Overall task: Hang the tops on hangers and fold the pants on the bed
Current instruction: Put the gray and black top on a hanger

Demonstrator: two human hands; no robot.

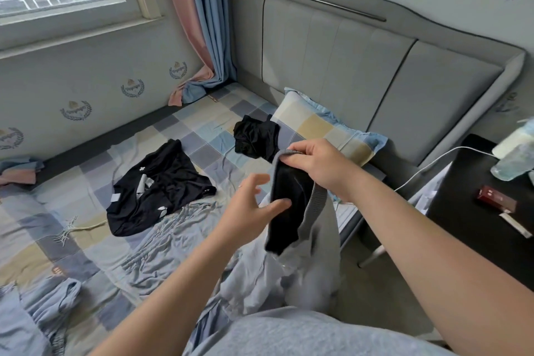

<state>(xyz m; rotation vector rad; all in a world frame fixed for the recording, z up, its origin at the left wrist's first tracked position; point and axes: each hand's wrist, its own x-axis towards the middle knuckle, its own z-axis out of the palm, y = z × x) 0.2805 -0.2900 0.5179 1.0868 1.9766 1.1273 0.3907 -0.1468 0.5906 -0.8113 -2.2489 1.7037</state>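
At centre frame, fingers of the right hand (315, 166) pinch the ribbed edge of a grey garment (318, 254); the left hand (245, 205) is spread wide, thumb on its black lining (289, 182). Left of them, a black top (161, 191) lies on the bed (86, 240).

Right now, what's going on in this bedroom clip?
A person is sorting clothes at the bed. Their right hand pinches the ribbed band of a grey garment with a black lining, held up over the bed's edge. The left hand is open and reaching toward the lining. A black top lies spread on the checked sheet, and another black garment sits crumpled beside the pillow. No hanger is in view.
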